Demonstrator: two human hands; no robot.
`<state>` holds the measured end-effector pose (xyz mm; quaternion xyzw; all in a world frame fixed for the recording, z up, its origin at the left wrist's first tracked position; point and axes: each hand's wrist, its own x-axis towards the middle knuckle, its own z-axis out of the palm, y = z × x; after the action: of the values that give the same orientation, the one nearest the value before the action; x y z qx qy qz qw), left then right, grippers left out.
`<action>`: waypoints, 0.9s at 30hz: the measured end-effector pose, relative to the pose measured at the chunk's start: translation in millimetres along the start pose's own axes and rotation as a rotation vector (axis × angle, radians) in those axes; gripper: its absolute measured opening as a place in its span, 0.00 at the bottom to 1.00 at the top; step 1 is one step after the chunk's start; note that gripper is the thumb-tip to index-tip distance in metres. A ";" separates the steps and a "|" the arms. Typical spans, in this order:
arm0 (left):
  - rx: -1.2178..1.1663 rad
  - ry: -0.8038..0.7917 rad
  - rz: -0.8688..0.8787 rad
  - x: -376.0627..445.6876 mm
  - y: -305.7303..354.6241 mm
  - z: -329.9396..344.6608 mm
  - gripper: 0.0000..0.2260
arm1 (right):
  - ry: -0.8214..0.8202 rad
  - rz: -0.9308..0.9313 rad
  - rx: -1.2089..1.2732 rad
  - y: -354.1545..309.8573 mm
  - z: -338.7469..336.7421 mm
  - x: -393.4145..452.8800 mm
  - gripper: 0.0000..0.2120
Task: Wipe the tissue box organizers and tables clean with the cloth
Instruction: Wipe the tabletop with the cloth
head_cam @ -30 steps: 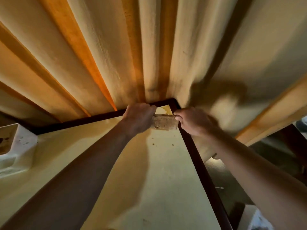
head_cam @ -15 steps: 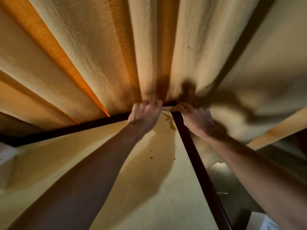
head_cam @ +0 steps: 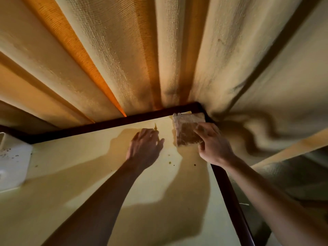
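A folded, soiled cloth (head_cam: 186,130) lies in the far right corner of the pale yellow table (head_cam: 88,174), which has a dark wooden rim. My right hand (head_cam: 211,144) pinches the cloth's right side, fingers on top and thumb at its near edge. My left hand (head_cam: 144,148) hovers just left of the cloth with fingers loosely spread, holding nothing. A white tissue box organizer (head_cam: 12,158) with dark specks sits at the table's left edge, partly out of view. Small crumbs and a yellowish smear mark the tabletop near the hands.
Beige and orange curtains (head_cam: 124,59) hang directly behind the table's far rim and bunch against the right corner. To the right of the table's right rim the floor drops away in shadow.
Both hands were at the corner under the curtain; now the cloth is back in view on the tabletop in my right hand. My left hand has let go and drawn back left.
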<state>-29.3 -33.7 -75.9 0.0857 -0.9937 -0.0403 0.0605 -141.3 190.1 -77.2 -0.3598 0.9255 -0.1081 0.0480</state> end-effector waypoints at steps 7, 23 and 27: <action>-0.050 -0.220 -0.392 -37.4 -80.8 21.9 0.26 | -0.140 0.124 -0.051 -12.2 34.5 44.2 0.34; -0.033 -0.364 -0.393 -40.6 -97.8 20.0 0.25 | -0.180 -0.026 -0.129 -59.9 45.8 73.8 0.35; -0.083 -0.388 -0.402 -37.2 -104.4 17.2 0.24 | -0.191 -0.155 -0.093 -115.5 58.4 75.5 0.34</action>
<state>22.1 -128.4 -106.6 0.2690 -0.9473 -0.1078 -0.1366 -111.5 46.5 -107.7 -0.4410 0.8900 -0.0336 0.1109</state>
